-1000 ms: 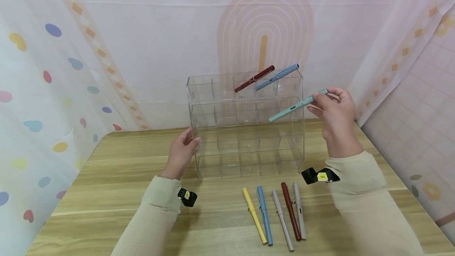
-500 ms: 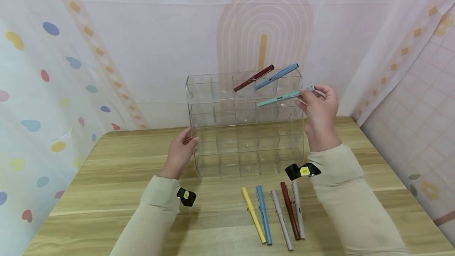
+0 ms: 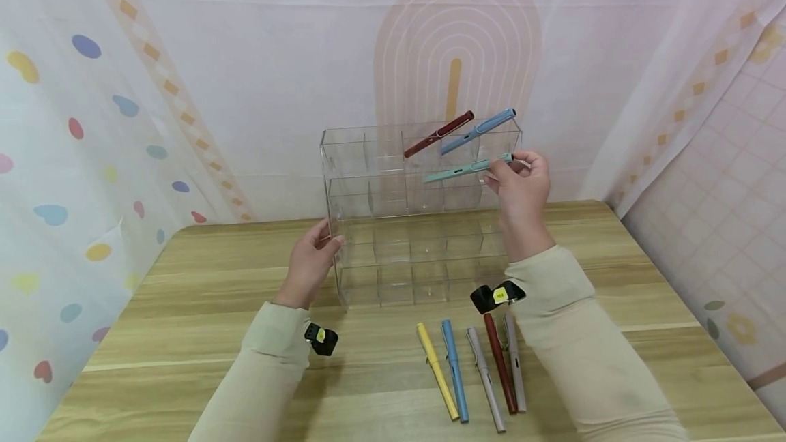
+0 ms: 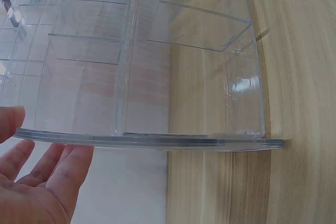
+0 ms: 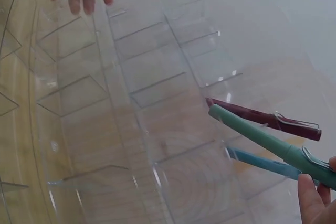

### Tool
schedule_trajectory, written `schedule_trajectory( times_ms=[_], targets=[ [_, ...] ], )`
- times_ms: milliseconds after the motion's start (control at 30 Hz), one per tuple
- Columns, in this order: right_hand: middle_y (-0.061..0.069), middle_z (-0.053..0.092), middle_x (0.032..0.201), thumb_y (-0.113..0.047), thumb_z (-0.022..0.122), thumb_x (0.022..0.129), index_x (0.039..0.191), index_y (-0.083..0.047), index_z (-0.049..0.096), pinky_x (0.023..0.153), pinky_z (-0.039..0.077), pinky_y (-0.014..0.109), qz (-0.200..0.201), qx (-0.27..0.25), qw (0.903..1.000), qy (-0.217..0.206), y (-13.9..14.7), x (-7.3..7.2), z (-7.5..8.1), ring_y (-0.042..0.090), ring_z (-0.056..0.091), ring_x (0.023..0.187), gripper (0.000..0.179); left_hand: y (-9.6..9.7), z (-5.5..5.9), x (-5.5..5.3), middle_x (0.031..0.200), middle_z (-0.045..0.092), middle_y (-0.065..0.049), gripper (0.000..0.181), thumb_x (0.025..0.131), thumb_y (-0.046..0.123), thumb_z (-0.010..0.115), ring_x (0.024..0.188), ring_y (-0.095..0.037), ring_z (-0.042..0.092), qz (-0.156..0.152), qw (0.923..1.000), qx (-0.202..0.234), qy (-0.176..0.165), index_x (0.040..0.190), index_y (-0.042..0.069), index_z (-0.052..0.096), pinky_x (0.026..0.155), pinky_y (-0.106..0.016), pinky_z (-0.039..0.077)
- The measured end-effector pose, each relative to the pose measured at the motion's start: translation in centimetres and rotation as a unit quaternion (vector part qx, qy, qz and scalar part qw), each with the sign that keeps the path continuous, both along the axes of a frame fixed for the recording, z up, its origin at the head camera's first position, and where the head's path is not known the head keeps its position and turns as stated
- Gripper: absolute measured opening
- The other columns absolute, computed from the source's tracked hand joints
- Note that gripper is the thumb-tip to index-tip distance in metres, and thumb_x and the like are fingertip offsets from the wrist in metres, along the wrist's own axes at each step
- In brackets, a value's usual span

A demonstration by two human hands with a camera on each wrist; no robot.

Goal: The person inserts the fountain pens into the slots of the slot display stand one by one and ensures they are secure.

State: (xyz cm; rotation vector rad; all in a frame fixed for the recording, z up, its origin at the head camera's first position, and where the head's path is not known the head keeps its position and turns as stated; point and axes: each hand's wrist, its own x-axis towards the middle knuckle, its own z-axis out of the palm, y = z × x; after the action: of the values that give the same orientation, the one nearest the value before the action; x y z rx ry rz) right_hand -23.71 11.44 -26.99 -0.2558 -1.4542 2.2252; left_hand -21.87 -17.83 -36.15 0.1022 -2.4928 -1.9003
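Note:
A clear acrylic organizer (image 3: 393, 215) with tiers of compartments stands on the table. At its left side panel, my left hand (image 3: 310, 259) grips the edge, thumb on the front and fingers behind, as the left wrist view also shows. My right hand (image 3: 525, 193) pinches a mint-green pen (image 3: 457, 172) near its clip end, its other end pointing left across the upper tiers. In the right wrist view the green pen (image 5: 257, 137) overlaps the two pens behind it. A dark red pen (image 3: 439, 135) and a light blue pen (image 3: 479, 131) lean in the top tier.
In front of the organizer lie a yellow pen (image 3: 438, 372), a blue pen (image 3: 456, 372), two grey pens, one (image 3: 487, 380) apart, and a dark red pen (image 3: 501, 364). A patterned curtain (image 3: 276, 87) hangs behind the wooden table (image 3: 233, 278).
My right hand has carried the mint-green pen leftward, in front of the organizer's upper tiers, and the pen has tilted closer to level. The left hand stays on the side panel.

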Motion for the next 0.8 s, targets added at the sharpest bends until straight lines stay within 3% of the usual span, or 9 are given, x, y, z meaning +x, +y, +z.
schedule_trajectory(
  times_ms=[267, 467, 800],
  targets=[
    [0.002, 0.043, 0.085, 0.006, 0.063, 0.088, 0.095, -0.013, 0.043, 0.066, 0.054, 0.020, 0.017, 0.032, 0.9992, 0.014, -1.3, -0.1, -1.2, 0.011, 0.055, 0.067, 0.028, 0.1, 0.3, 0.1, 0.148, 0.040, -0.018, 0.054, 0.101, 0.014, 0.050, 0.135, -0.032, 0.039, 0.002, 0.9999, -0.012, -0.001, 0.151, 0.007, 0.029, 0.103, -0.048, 0.041],
    [0.003, 0.045, 0.090, 0.003, 0.064, 0.089, 0.097, -0.012, 0.044, 0.070, 0.055, 0.020, 0.032, 0.061, 0.9977, -0.003, -2.2, -0.1, -1.9, 0.010, 0.054, 0.077, 0.027, 0.1, 0.3, 0.2, 0.149, 0.039, -0.018, 0.054, 0.102, 0.013, 0.049, 0.136, -0.032, 0.038, 0.001, 0.9999, -0.012, -0.001, 0.151, 0.007, 0.029, 0.104, -0.048, 0.040],
    [0.002, 0.047, 0.090, 0.007, 0.065, 0.086, 0.104, -0.003, 0.047, 0.066, 0.054, 0.018, 0.030, 0.052, 0.9981, -0.011, -2.9, -0.3, -2.2, 0.010, 0.055, 0.082, 0.028, 0.1, 0.2, 0.2, 0.149, 0.038, -0.017, 0.055, 0.101, 0.014, 0.050, 0.136, -0.032, 0.039, 0.000, 0.9999, -0.013, -0.001, 0.152, 0.007, 0.029, 0.104, -0.047, 0.041]
  ],
)
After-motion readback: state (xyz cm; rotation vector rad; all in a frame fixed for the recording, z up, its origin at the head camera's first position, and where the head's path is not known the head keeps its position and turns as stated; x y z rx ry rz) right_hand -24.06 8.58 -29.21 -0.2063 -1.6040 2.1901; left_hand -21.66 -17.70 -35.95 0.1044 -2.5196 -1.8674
